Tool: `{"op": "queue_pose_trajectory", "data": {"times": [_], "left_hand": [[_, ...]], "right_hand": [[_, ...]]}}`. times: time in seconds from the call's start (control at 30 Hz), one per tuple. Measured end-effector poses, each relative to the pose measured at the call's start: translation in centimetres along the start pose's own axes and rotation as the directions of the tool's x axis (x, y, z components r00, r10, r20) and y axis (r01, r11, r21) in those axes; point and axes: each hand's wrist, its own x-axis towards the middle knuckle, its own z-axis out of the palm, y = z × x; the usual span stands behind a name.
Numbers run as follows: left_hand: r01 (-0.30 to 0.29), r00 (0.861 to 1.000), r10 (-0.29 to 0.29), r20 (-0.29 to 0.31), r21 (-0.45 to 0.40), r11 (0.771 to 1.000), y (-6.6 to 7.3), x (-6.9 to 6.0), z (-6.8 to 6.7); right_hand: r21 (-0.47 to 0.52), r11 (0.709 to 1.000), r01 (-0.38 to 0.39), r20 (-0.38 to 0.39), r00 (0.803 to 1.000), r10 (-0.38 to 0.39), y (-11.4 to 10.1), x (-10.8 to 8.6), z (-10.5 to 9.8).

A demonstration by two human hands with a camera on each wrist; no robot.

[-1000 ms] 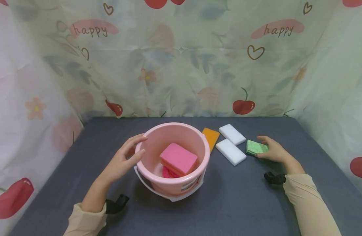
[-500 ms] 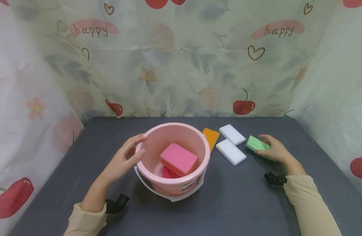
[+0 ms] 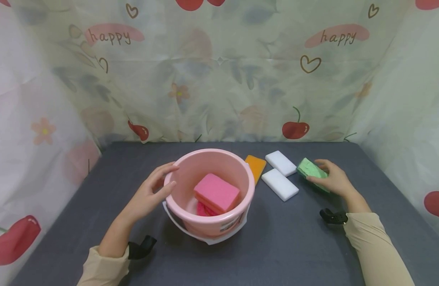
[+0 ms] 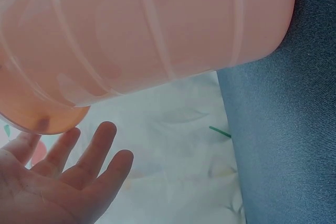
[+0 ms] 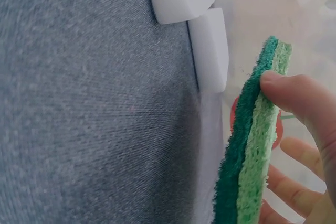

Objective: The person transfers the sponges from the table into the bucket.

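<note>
Between the thumb and fingers of my right hand I pinch a green sponge, well to the right of the pink bucket. My thumb presses on its long edge, and its other fingers show beyond the sponge. The sponge is tilted, pale green on one layer and dark, rough green on the other. Its end comes close to the farther white block; whether they touch I cannot tell.

My left hand is at the bucket's left rim, fingers and thumb spread and loosely extended, with the fingertips reaching the edge and gripping nothing firmly.

Inside the bucket a pink sponge leans on a crimson piece, which is mostly hidden. The white handle hangs down around the bucket's front, and a label shows on its wall at the front right.

To the right of the bucket, between it and the green sponge, the nearer white block lies flat beside the farther one. An orange piece lies just beyond the bucket's right rim, partly hidden by it. Under the bucket is the dark table; behind it hangs a printed curtain.
</note>
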Motion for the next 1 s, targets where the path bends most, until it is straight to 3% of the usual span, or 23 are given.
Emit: {"op": "queue_pose_trajectory", "data": {"times": [0.47,1.0], "left_hand": [[-0.001,1.000,0.001,0.002,-0.004,1.000,-0.1,0.0,0.0],[-0.003,1.000,0.003,-0.001,0.000,1.000,-0.2,0.0,0.0]], "right_hand": [[0.030,1.000,-0.009,-0.065,0.998,0.011,-1.7,-0.1,-0.5],[0.047,0.999,-0.001,-0.080,0.997,0.005,-3.1,-0.3,-1.0]]}}
